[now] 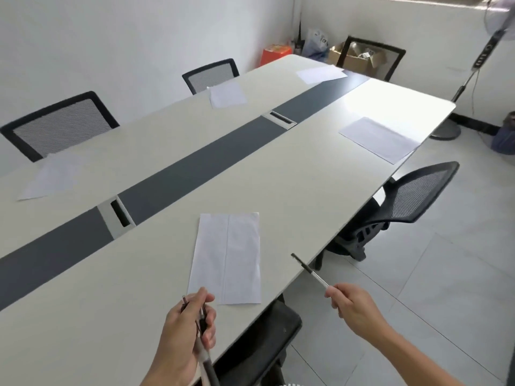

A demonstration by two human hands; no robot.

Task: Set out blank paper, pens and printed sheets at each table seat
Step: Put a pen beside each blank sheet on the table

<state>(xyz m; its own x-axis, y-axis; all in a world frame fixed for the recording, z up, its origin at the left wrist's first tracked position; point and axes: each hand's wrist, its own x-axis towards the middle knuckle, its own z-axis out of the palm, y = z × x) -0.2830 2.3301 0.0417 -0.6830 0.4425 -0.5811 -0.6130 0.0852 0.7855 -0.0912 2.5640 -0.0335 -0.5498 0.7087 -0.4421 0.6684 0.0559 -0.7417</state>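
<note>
Pale grey tabletop ends in a long edge that runs between the two hands. The left hand is over the table, and the right hand is out past the edge, above open floor. The right fingertips pinch one end of a pen. Its long axis slants up and left from that grip, with the dark tip over the table edge. The left hand is curled round a bundle of pens, which lie along the palm. Overlapping sheets lie just beyond its fingertips. Far off, a cardboard box holds unclear items.
</note>
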